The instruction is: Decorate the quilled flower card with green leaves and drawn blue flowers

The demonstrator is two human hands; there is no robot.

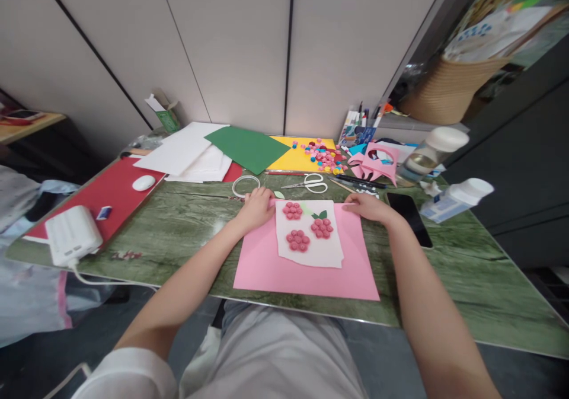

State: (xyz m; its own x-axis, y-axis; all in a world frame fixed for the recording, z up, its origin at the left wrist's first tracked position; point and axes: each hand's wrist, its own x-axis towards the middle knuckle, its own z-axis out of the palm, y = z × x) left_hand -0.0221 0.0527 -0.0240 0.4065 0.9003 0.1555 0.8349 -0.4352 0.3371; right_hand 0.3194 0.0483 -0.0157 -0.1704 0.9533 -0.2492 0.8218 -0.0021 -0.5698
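A sheet of pink paper (306,283) lies flat near the table's front edge. On it rests a smaller white sheet (315,255) with an uneven lower edge, carrying three flower-like clusters of red-pink dots (297,241) and small green leaf shapes (319,215). My left hand (258,207) is at the pink paper's top left corner, its fingers bent over the edge. At the top right corner my right hand (367,207) pinches the paper's edge between thumb and fingers. White-handled scissors (315,183) lie just beyond the sheets.
Behind are green paper (249,147), yellow paper (284,160) with many coloured buttons (326,157), and pink scraps (377,160). A phone (409,218), a white bottle (457,200) and a clear cup (431,156) stand right. A power bank (73,235) sits on red paper (111,191) left.
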